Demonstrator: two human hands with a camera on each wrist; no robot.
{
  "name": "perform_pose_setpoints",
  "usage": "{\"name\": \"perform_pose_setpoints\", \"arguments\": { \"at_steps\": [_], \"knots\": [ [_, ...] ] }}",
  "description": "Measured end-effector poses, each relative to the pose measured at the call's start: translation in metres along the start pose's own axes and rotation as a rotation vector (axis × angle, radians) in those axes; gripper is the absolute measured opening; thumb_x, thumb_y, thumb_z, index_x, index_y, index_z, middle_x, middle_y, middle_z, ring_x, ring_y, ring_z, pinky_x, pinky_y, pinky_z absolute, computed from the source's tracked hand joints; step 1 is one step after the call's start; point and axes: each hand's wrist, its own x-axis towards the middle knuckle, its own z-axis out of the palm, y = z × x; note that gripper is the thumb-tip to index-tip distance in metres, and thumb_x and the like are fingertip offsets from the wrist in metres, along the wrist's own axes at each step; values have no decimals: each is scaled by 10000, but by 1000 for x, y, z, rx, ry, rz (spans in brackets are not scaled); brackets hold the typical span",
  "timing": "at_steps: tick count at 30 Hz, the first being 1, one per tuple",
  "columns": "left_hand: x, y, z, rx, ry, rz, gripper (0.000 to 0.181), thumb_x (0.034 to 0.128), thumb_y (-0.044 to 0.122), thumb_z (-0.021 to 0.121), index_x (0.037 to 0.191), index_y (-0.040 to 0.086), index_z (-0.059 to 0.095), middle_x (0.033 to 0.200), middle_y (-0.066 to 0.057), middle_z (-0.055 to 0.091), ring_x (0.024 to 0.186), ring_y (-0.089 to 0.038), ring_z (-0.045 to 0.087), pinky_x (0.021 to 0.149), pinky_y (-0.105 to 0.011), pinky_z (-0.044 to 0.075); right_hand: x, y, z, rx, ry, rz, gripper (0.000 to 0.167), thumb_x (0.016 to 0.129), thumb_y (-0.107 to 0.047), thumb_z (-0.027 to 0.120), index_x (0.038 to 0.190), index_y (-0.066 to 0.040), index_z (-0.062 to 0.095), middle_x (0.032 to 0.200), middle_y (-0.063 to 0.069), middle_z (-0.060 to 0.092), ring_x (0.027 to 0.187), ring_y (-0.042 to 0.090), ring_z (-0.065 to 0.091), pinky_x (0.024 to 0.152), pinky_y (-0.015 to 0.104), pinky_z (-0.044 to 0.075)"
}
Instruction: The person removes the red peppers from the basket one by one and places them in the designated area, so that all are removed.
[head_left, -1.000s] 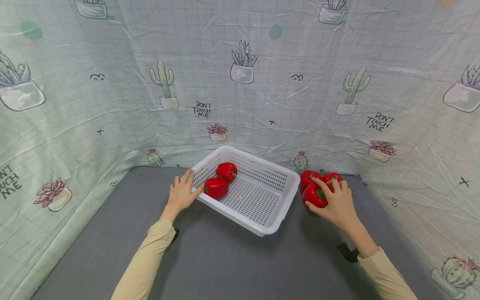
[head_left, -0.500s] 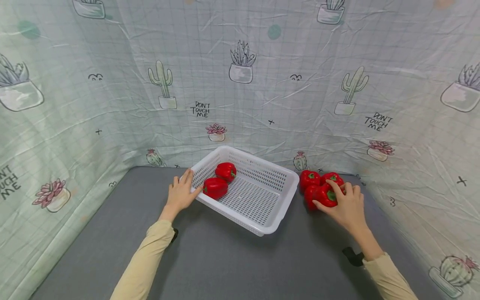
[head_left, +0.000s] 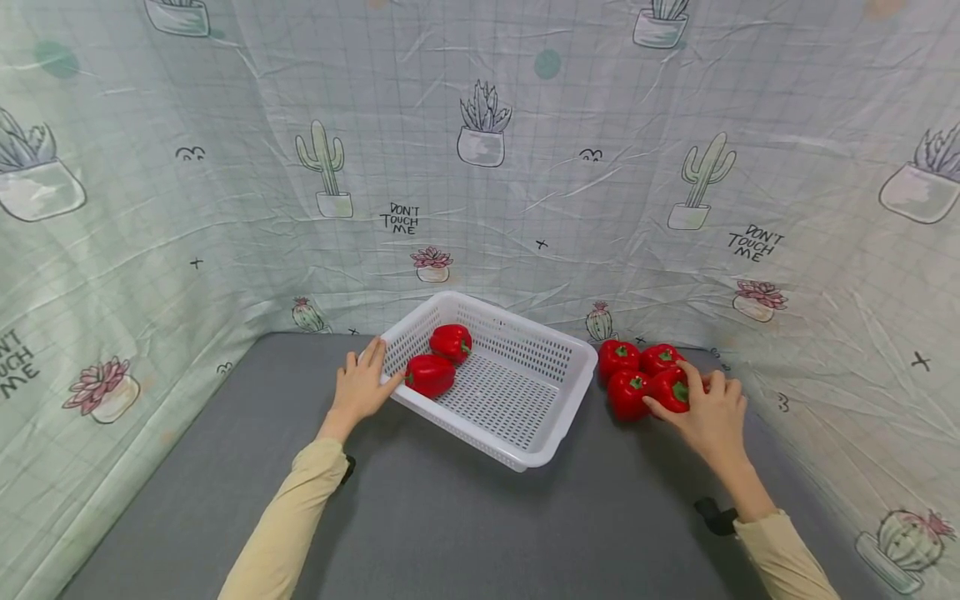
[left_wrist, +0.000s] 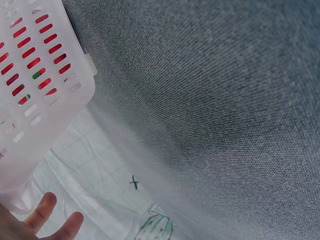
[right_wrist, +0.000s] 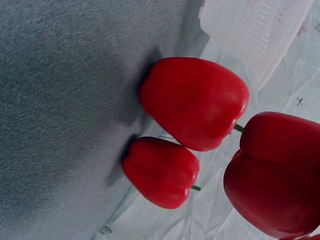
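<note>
A white slotted basket (head_left: 517, 454) stands at the middle of the table with two red bell peppers inside, one (head_left: 430, 377) nearer the front and one (head_left: 451, 343) behind it. My left hand (head_left: 360, 387) rests against the basket's left corner, fingers extended, thumb at the rim. To the right, my right hand (head_left: 711, 417) grips a red bell pepper (right_wrist: 275, 175) by its sides, thumb on the left. Close to it are three more peppers: one (head_left: 628, 396) at front left, one (head_left: 618, 358) behind, another (head_left: 660, 358) at the back. Several fingers are hidden.
The grey tabletop (head_left: 480, 533) spreads in front of the basket. A printed cactus curtain (head_left: 525, 208) hangs close behind the basket and along both sides. Dark straps (head_left: 716, 517) circle the wrists.
My right hand has moved right with its pepper, away from the front-left pepper, which now shows fully. The left hand and basket have stayed in place.
</note>
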Motion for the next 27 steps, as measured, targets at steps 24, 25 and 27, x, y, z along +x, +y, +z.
{"name": "perform_pose_setpoints", "arguments": {
  "at_steps": [24, 25, 27],
  "knots": [
    [-2, 0, -1, -7, 9, 18, 708, 846, 474, 460, 1387, 47, 299, 1432, -162, 294, 1073, -367, 354, 808, -552, 359, 11, 18, 17, -13, -49, 169, 582, 796, -391, 571, 1217, -22, 409, 976, 334, 385, 870, 483, 312, 607, 540, 244],
    [-2, 0, -1, -8, 10, 17, 707, 844, 471, 463, 1386, 46, 301, 1431, -163, 296, 1072, -366, 354, 810, -552, 360, 12, 19, 18, -14, -67, 175, 586, 804, -394, 561, 1226, -20, 400, 986, 343, 380, 881, 490, 306, 611, 549, 242],
    [-1, 0, -1, -7, 12, 16, 707, 842, 469, 467, 1384, 45, 304, 1428, -166, 299, 1069, -364, 355, 813, -551, 361, 14, 20, 20, -15, -99, 184, 601, 816, -403, 542, 1244, -11, 385, 1001, 361, 372, 900, 509, 297, 625, 575, 238]
  ]
}}
